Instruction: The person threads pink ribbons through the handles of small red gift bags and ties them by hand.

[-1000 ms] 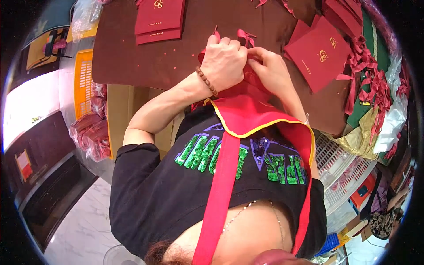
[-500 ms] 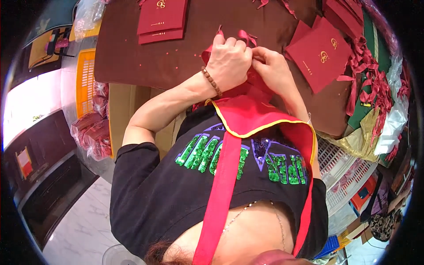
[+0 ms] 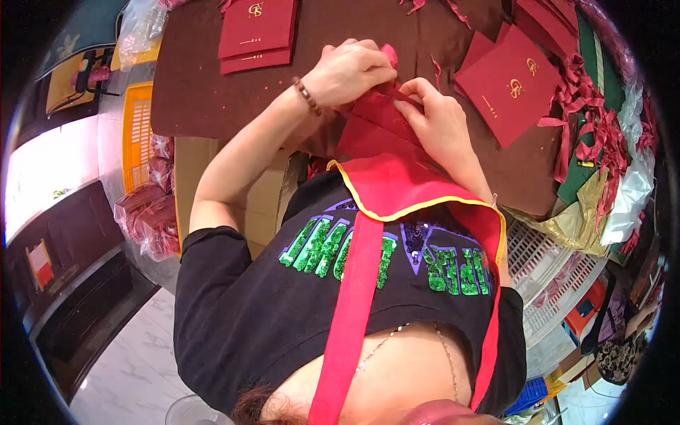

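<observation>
My left hand (image 3: pixel 352 74) has its fingers closed on a red ribbon (image 3: pixel 389 54), a bright loop of which sticks up past the fingertips. Just right of it, my right hand (image 3: pixel 440 122) pinches thumb against forefinger at the ribbon, by the upper edge of a flat dark red paper bag or folder (image 3: pixel 382 126). That red piece lies at the table's near edge, its lower part running close to my red apron (image 3: pixel 411 185). The exact shape of the ribbon between the hands is partly hidden by my fingers.
Dark red printed folders (image 3: pixel 256 32) lie stacked at the far left of the brown table (image 3: pixel 191 92). More folders (image 3: pixel 511 88) and tangled red ribbons (image 3: pixel 591 120) are at the right. An orange crate (image 3: pixel 137 131) and bagged red goods (image 3: pixel 147 212) stand at the left.
My hands have drawn apart; the left moved left and slightly away, the right slightly down. More of the dark red piece now shows between them.
</observation>
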